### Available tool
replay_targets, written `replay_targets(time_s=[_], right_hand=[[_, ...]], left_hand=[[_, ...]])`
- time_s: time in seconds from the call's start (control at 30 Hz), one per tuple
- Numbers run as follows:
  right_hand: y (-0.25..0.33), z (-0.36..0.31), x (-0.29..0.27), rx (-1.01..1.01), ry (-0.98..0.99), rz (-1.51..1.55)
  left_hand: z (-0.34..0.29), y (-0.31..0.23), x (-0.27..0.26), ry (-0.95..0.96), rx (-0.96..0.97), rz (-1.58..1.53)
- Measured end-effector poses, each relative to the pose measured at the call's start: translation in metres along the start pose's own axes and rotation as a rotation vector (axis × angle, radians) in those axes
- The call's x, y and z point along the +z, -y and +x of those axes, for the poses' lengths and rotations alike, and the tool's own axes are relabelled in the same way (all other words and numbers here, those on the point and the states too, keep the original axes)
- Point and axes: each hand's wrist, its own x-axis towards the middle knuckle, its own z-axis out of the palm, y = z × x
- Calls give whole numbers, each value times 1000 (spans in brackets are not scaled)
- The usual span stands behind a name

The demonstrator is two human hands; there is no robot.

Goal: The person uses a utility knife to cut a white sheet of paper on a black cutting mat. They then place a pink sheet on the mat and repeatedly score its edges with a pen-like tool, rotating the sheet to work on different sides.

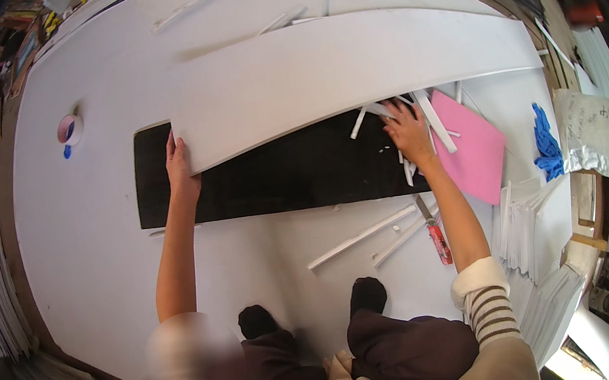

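Observation:
A long white foam board point(349, 65) lies slanted over a black board point(280, 178), its near edge raised off it. My left hand point(177, 160) grips the white board's left end, thumb and fingers at its corner. Under the right part of that near edge, my right hand point(406, 134) has its fingers spread among white offcut strips point(434, 123), touching some of them; its fingertips are partly hidden. A pink sheet point(472, 145) lies right of this hand. Nearer to me rests a utility knife point(434, 230) with a red handle, beside loose white strips point(361, 236).
All this lies on a large white work surface point(92, 272), where my feet in black socks also rest. A roll of tape point(70, 130) sits at the left. Blue gloves point(546, 143), stacked white sheets point(528, 226) and a plastic bag point(598, 140) are at the right.

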Motion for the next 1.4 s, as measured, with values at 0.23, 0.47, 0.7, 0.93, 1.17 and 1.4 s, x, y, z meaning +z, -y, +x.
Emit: replay_targets(time_s=[0.23,0.47,0.7,0.93,1.17,1.4], right_hand=[[-48,-41,-28,385,74,142],[-56,-141,-97,642,-9,308],[9,-217,-60,1209,292,599],[23,-203,-69,1128,13,532],[-19,-208,-85,848,-51,14],[-38,-202,-58,598,-97,24]], left_hand=[[-26,43,-12,74,120,368],[-56,30,29,-101,1042,1068],[-181,82,183,869,830,805],[-180,154,211,1115,549,864],[-196,194,269,1177,851,964],[-195,222,269,1319,1002,1204]])
